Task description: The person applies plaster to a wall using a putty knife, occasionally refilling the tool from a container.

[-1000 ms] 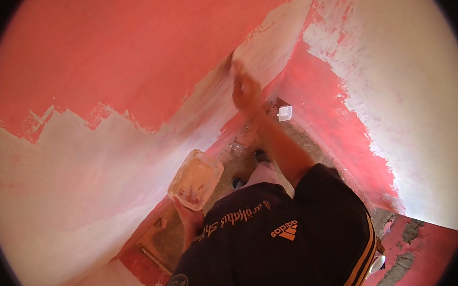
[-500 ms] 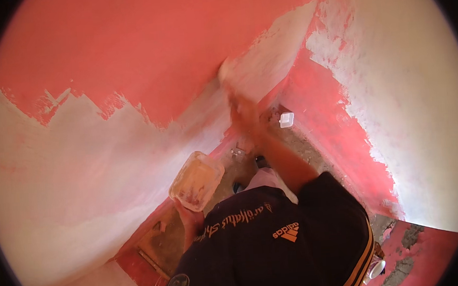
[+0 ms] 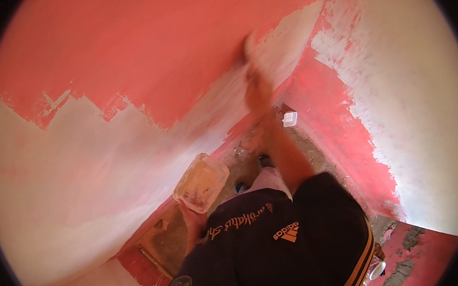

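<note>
Your right hand (image 3: 257, 90), grip too blurred, has swung toward 1 o'clock, likely shifting work along wall (image 3: 127, 54); left hand (image 3: 193, 218) grips tub (image 3: 201, 183).

Two hands (image 3: 193, 216) (image 3: 258, 90) — one held tub (image 3: 202, 172)

The right hand (image 3: 258, 90) has swept its blurred tool (image 3: 249, 47) up-right along the wall (image 3: 143, 53).

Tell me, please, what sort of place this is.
Probably a room with unfinished surfaces: the left wall and right wall both carry ragged-edged red and whitish areas, and the floor looks dirty.
</note>
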### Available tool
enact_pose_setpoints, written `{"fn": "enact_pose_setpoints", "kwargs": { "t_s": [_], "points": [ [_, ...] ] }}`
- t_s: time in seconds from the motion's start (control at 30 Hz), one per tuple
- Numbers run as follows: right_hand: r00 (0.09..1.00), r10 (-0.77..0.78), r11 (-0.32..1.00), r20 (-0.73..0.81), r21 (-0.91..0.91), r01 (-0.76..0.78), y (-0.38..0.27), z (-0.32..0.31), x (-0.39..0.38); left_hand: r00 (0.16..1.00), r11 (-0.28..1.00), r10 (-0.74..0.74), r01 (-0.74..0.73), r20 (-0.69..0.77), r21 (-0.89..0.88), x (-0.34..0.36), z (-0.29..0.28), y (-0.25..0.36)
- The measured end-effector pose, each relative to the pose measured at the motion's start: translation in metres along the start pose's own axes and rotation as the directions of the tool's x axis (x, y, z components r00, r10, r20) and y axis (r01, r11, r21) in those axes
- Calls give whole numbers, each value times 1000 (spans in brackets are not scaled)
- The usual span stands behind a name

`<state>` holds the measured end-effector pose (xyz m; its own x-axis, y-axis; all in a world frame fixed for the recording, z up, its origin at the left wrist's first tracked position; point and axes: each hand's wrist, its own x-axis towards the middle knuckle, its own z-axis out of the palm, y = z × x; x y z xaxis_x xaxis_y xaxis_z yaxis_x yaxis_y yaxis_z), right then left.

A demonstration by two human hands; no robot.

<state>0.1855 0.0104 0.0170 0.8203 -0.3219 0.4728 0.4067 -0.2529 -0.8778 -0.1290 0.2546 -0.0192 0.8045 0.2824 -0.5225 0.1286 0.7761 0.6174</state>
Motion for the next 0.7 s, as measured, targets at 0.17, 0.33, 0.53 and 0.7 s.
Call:
{"fn": "enact_pose_setpoints", "kwargs": {
  "t_s": [0.17, 0.33, 0.53, 0.7],
  "points": [
    [992, 116, 993, -54, 36, -114, -25, -57, 27, 992, 978, 88, -103, 91, 182, -10, 2, 9],
    [938, -64, 998, -342, 4, 69, 31, -112, 159, 998, 997, 31, -35, 58, 68, -2, 10, 3],
    [999, -34, 995, -29, 94, 36, -32, -13, -6, 999, 999, 11, -12, -39, -42, 0, 13, -1],
    [962, 249, 959, -110, 166, -230, -8, -86, 58, 995, 993, 95, -97, 30, 63, -9, 22, -2]
  ]
}}
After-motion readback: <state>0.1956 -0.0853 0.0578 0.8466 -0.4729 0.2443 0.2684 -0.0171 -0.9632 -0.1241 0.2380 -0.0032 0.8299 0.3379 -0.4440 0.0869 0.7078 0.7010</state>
